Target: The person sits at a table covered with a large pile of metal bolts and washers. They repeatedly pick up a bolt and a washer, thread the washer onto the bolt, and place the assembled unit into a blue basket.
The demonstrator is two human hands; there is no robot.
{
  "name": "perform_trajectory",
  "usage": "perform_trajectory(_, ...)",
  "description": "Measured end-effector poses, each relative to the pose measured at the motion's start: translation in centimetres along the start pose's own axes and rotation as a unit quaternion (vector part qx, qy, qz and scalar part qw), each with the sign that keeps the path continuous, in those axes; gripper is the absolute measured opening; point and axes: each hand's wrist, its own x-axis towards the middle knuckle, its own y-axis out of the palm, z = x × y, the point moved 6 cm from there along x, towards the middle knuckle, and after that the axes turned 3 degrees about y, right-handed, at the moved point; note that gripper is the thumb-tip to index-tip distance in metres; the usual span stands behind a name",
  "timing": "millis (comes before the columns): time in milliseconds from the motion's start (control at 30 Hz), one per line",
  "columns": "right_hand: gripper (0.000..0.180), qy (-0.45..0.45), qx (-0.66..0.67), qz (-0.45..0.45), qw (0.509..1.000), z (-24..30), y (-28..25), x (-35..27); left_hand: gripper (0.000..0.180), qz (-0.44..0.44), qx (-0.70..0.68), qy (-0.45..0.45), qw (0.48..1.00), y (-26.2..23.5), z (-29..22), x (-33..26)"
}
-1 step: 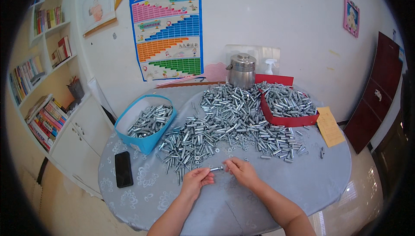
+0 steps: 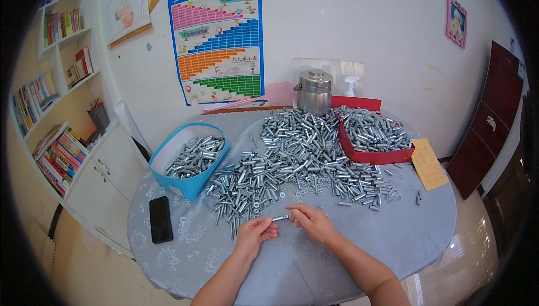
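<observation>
My left hand (image 2: 255, 238) is closed, pinching a silver metal bolt (image 2: 281, 218) between thumb and fingers. The bolt lies nearly level and points toward my right hand (image 2: 314, 223). That hand is at the bolt's free end, its index finger stretched out just above the tip and its other fingers bent below. Whether the right fingertips touch the bolt is too small to tell. Just beyond both hands spreads a large heap of metal bolts and sleeves (image 2: 281, 163), with small washers and nuts (image 2: 303, 185) along its near edge.
A blue bin (image 2: 191, 185) of metal parts stands left, a red box (image 2: 370, 156) of them at right. A black phone (image 2: 160, 220) lies near the left edge. A steel pot (image 2: 314, 93) stands at the back, and a yellow paper (image 2: 429, 166) hangs at the right edge.
My right index finger has straightened and reached slightly left over the bolt's end. My left hand and the bolt have stayed about where they were.
</observation>
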Motion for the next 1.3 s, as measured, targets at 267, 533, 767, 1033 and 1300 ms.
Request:
perform_trajectory(267, 0.040, -0.009, 0.070, 0.045, 0.996, 0.5, 0.5, -0.1, 0.017, -0.029, -0.017, 0.016, 0.999, -0.5, -0.2, 0.1)
perform_trajectory(533, 0.036, 0.022, 0.083, 0.117, 0.989, -0.3, 1.1, 0.0, 0.017, -0.038, -0.014, 0.035, 0.999, -0.7, -0.1, 0.3)
perform_trajectory(767, 0.033, 0.061, 0.099, 0.143, 0.983, -0.6, 1.4, -0.1, 0.015, -0.070, 0.009, 0.070, 0.995, -0.3, -0.9, 0.0)
perform_trajectory(1033, 0.017, -0.052, -0.270, -0.230, 0.934, 0.1, -8.1, 0.4, 0.015, -0.157, -0.016, 0.179, 0.971, -3.7, -3.6, 0.6)
perform_trajectory(1300, 0.013, 0.073, -0.479, -0.177, 0.857, -3.9, -11.5, -0.1, 0.020, -0.227, -0.015, 0.282, 0.932, -6.7, -7.8, 1.2)
